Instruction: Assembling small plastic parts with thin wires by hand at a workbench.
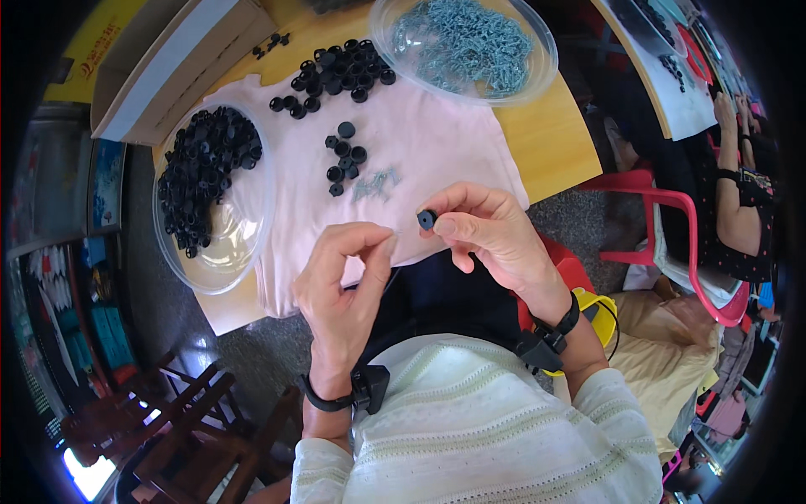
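Note:
My right hand (pixel 491 235) pinches a small black round cap (pixel 426 220) between thumb and fingertips, its face with a small hole turned toward me. Just to its left, my left hand (pixel 346 277) is closed in a pinch. A thin pale sliver seems to stick out at those fingertips, too small to name. Both hands are over the near edge of a pale pink cloth (pixel 294 193). Beyond them lie a little heap of thin silvery metal pieces (pixel 375 185) and a short cluster of black caps (pixel 342 160).
A clear tub of black parts (pixel 270 214) stands left, a tub of silvery pieces (pixel 546 71) at the far right. More black caps (pixel 332 76) lie at the back. A cardboard box (pixel 172 76) borders the wooden table (pixel 558 151). Another person sits right, near a red chair (pixel 693 227).

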Demonstrator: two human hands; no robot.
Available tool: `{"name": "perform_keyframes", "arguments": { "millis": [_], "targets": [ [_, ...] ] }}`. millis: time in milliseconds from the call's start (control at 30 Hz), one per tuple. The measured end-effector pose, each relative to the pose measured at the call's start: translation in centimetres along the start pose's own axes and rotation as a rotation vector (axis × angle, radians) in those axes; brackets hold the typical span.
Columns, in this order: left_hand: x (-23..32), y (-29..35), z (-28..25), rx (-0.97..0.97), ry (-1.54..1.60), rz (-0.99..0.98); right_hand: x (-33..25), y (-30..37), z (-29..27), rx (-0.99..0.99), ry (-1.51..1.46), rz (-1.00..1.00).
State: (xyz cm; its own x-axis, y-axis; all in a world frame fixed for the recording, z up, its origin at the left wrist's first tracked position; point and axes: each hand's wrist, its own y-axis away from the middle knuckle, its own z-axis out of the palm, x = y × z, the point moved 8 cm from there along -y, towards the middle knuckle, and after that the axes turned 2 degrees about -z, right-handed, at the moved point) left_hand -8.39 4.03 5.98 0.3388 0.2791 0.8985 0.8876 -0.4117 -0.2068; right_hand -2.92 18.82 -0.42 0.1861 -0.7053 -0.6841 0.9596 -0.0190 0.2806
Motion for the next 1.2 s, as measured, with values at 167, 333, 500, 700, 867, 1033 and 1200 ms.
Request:
{"name": "perform_keyframes", "arguments": {
  "millis": [167,333,500,700,867,1033,1200],
  "targets": [
    [0.8,0.5,0.3,-0.009,0.160,-0.044,0.3,0.4,0.8,-0.020,0.084,0.004],
    [1.5,0.6,0.1,-0.042,0.072,0.025,0.3,0.5,1.2,-0.028,0.123,-0.010],
    [3.3,0.7,0.2,-0.071,-0.199,0.191,0.0,0.9,1.4,-0.010,0.236,-0.040],
    [3.1,1.2,0.4,-0.119,-0.239,0.184,0.3,1.3,1.5,0.020,0.346,-0.063],
    [2.2,1.0,0.7,-0.095,-0.130,0.148,0.4,1.0,1.3,0.028,0.277,-0.095],
    [0.9,-1.4,0.1,-0.014,-0.236,0.015,-0.6,0.5,0.6,0.072,0.262,-0.161],
    [-1.5,-3.6,-1.0,0.113,-0.604,0.025,-1.6,-0.2,0.1,0.117,0.321,-0.182]
  ]
}}
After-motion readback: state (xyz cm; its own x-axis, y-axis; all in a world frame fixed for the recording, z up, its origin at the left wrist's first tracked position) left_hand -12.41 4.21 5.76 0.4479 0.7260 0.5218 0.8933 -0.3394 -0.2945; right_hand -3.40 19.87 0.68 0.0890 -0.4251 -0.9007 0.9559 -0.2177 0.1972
